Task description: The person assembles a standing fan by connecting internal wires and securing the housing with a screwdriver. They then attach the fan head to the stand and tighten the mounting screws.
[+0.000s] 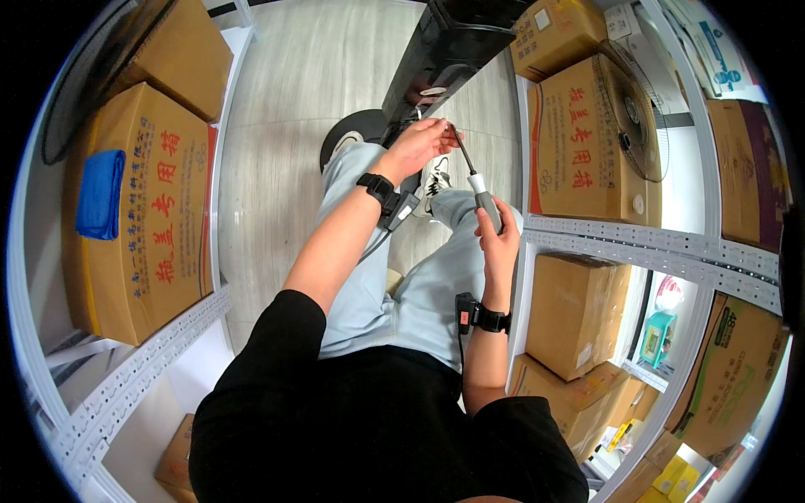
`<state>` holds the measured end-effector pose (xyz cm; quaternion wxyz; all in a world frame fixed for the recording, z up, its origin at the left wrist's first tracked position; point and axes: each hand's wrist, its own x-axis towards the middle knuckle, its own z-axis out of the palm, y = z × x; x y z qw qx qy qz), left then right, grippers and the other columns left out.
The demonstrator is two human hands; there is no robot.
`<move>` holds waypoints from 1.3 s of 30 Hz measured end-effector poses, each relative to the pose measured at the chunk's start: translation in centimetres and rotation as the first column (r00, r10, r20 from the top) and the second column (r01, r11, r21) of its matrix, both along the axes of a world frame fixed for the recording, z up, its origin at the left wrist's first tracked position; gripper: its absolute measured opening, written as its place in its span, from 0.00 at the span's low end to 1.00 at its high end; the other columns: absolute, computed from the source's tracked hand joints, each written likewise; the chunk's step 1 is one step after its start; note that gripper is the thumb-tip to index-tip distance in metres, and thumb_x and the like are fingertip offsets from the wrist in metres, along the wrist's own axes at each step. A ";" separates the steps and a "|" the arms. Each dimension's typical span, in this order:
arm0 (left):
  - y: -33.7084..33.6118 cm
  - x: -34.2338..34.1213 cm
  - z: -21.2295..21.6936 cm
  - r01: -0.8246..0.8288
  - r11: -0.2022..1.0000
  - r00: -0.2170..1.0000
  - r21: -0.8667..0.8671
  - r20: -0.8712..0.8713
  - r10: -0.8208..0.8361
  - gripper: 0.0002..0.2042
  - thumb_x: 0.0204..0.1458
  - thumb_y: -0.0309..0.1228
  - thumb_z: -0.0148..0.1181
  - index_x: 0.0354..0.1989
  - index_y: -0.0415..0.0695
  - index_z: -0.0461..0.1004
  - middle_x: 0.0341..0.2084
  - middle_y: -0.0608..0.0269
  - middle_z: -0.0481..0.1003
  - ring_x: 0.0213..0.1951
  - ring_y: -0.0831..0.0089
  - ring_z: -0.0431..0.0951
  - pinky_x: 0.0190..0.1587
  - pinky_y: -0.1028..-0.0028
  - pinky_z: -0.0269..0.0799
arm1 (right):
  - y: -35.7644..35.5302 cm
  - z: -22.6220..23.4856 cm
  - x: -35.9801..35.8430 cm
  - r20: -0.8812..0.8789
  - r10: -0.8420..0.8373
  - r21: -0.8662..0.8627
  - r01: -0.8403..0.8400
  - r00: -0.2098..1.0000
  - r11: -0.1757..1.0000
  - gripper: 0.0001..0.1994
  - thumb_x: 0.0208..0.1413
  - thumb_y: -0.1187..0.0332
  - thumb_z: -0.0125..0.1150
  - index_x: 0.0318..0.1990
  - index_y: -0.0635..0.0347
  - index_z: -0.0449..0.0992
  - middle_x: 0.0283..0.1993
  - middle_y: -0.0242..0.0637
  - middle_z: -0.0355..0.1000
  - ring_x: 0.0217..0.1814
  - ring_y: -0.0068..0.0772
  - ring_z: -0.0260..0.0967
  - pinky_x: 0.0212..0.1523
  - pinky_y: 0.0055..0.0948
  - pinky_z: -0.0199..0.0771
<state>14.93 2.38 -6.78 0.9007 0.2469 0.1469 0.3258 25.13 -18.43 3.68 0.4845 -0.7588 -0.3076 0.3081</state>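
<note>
My right hand (498, 243) is wrapped round the grey and white handle of a screwdriver (477, 183). The thin dark shaft slants up and left, and its tip ends at the fingers of my left hand (419, 147). Those fingers are pinched together at the tip; anything small between them is too hidden to make out. Just beyond my hands stands a tall black tower-shaped appliance (449, 63), tilted, with a round black base (334, 134) by my feet. My left hand is close to its lower end, though I cannot tell whether they touch.
Metal shelving (662, 251) on the right holds cardboard boxes (570, 138) and a round fan grille (633, 109). On the left shelf, a blue folded cloth (101, 194) lies against a large carton (155, 210). Cables run from black wrist straps (379, 191) on my arms.
</note>
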 end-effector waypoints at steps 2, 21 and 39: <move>0.0 -0.1 0.1 0.001 1.000 1.000 0.024 -0.005 -0.001 0.10 0.65 0.33 0.46 0.42 0.41 0.71 0.41 0.57 0.75 0.40 0.73 0.73 0.44 0.75 0.70 | 0.0 0.4 -0.1 0.045 0.013 -0.032 -0.012 0.999 0.999 0.18 0.54 0.68 0.64 0.51 0.63 0.73 0.35 0.34 0.73 0.27 0.19 0.67 0.28 0.21 0.69; -0.5 0.0 1.7 0.012 0.990 0.990 0.141 -0.138 0.008 0.12 0.65 0.34 0.45 0.38 0.41 0.72 0.34 0.64 0.74 0.34 0.78 0.71 0.39 0.79 0.68 | -0.7 1.4 0.2 0.070 0.013 -0.101 -0.006 0.997 0.995 0.19 0.54 0.67 0.64 0.53 0.63 0.74 0.33 0.31 0.74 0.25 0.15 0.63 0.26 0.17 0.64; -1.3 1.2 8.5 -0.096 0.995 0.995 -0.030 0.036 0.097 0.11 0.63 0.35 0.50 0.38 0.39 0.71 0.31 0.62 0.72 0.28 0.81 0.66 0.27 0.82 0.61 | -1.2 3.1 1.1 -0.044 0.000 0.106 0.005 0.999 0.994 0.18 0.54 0.64 0.64 0.51 0.61 0.75 0.32 0.32 0.75 0.24 0.17 0.66 0.25 0.20 0.67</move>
